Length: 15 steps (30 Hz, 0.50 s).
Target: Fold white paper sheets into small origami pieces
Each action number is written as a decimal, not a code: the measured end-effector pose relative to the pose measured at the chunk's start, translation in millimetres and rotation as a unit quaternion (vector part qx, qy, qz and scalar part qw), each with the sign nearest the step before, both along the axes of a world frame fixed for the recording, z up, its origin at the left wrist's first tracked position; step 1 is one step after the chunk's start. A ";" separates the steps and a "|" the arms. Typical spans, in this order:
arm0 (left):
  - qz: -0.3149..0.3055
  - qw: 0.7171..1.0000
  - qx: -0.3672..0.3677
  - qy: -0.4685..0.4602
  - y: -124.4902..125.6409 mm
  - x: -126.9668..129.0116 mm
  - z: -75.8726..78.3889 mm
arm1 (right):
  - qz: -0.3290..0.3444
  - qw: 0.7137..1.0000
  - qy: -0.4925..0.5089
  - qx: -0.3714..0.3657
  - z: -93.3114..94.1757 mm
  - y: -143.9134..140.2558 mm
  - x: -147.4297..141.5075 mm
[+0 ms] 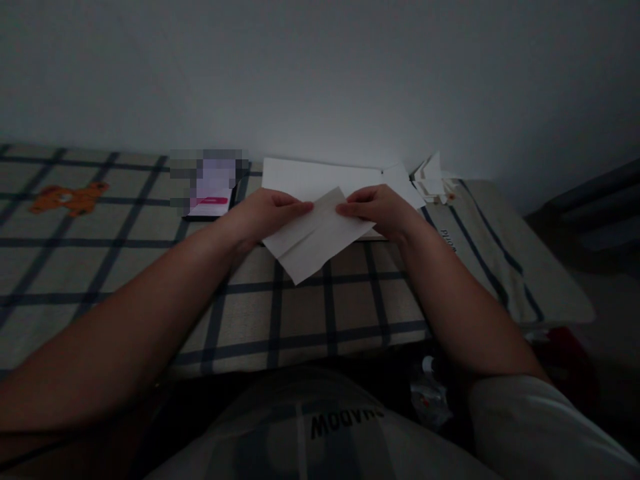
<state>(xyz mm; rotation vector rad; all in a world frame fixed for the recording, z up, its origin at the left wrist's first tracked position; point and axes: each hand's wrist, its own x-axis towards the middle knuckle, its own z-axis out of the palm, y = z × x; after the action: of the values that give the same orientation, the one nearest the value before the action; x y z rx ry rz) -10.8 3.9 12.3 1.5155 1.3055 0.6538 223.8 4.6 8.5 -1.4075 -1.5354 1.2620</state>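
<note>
Near the far edge of the checked bed (150, 267), the left hand (265, 215) and right hand (383, 210) pinch a folded sheet of paper (315, 237) above a paper stack (310, 179).

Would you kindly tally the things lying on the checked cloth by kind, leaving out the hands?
Folded sheet of paper held by left hand and right hand: 1
Flat white sheets behind it: 1 stack
Pile of small folded paper pieces: 1
Phone, screen lit: 1
Total: 4
</note>
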 end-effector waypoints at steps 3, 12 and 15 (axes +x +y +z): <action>-0.009 0.992 -0.108 -0.072 1.5 -1.7 -0.8 | -0.014 1.000 0.007 0.001 -0.9 2.0 2.9; -0.049 0.988 -0.135 -0.061 0.8 -3.3 5.0 | -0.018 0.999 0.045 0.006 -3.3 4.2 5.3; -0.047 0.993 -0.101 -0.023 1.0 -3.2 5.1 | -0.015 0.999 0.052 0.005 -2.4 3.2 4.9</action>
<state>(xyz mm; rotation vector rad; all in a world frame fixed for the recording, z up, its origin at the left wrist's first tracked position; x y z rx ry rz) -14.0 4.9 17.3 1.3786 1.2192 0.4788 228.7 7.7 6.1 -1.3331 -1.4443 1.2870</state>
